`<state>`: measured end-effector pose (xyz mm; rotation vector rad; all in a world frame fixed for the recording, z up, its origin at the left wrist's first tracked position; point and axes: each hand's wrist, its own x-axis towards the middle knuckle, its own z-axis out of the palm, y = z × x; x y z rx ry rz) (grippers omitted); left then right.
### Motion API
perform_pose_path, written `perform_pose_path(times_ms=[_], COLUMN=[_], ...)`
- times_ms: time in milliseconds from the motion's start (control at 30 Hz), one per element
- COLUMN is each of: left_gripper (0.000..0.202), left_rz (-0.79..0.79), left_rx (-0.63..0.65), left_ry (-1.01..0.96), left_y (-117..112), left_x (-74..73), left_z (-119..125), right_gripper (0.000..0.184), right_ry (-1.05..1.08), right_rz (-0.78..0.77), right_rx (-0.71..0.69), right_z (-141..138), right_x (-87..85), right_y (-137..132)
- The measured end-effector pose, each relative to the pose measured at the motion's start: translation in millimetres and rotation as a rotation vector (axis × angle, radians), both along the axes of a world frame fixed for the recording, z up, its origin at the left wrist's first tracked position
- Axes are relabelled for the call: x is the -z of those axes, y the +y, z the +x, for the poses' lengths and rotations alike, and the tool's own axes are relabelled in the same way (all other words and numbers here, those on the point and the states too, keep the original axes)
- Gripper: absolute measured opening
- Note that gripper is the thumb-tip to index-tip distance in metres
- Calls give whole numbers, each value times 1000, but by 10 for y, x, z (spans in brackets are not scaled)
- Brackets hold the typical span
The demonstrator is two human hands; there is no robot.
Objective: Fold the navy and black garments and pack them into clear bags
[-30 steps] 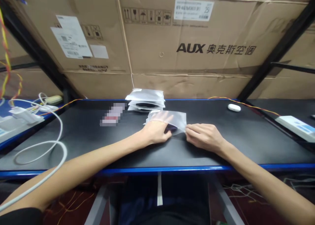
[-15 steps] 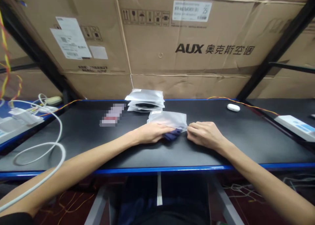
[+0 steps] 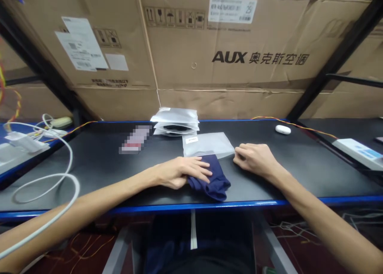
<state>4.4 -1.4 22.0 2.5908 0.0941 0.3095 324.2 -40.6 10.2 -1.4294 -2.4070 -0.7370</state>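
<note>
A folded navy blue cloth (image 3: 214,181) lies near the front edge of the black bench top (image 3: 98,170). My left hand (image 3: 179,172) rests on its left side, fingers stretched over the cloth and gripping it. Just behind lies a flat frosted plastic bag (image 3: 208,144) with a small white label. My right hand (image 3: 255,159) sits at the bag's right corner, fingers curled and pinching its edge. A stack of filled frosted bags (image 3: 176,122) stands further back.
Large cardboard boxes (image 3: 227,50) wall off the back. A white cable (image 3: 44,182) loops at the left, beside a white adapter (image 3: 22,141). A small white oval object (image 3: 283,129) and a white power strip (image 3: 357,152) lie at the right. A blurred patch (image 3: 134,139) sits left of the stack.
The navy cloth has come out of the frosted bag: my left hand drew it toward the front edge while my right hand held the bag, which now lies flat.
</note>
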Motion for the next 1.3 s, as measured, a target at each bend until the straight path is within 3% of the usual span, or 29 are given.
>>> perform_pose_path(times_ms=[200,267,367,467,567,733,933,1067,1300], left_gripper=[76,76,72,66,57,50,47,45,51], left_rz=[36,46,51,36,24,62,65,55,106], left_rx=[4,12,11,8,17,39,31,25,-61], left_ry=[35,48,65,63,33,36,33,27,37], left_y=[-4,19,40,43,25,-45,-53,10,106], left_x=[21,18,-1,-8,6,14,-5,9,31], left_z=[-13,-6,8,21,31,29,23,30,-28], right_gripper=[18,18,44,45,43,39,37,46,60], right_ry=[62,125,197,166,123,43,57,87,143], right_rz=[-32,-42,-152,-323,-371,-295,-254,-333,-541], right_rx=[43,-47,-234,-285,-244,-122,49,43,138], right_z=[-26,-71,-110,-112,-116,-100,183,264,117], right_x=[-49,-73,-64,-11,29,30,96,116,16], right_y=[-27,-52,-61,-34,-11,1,178,384,775])
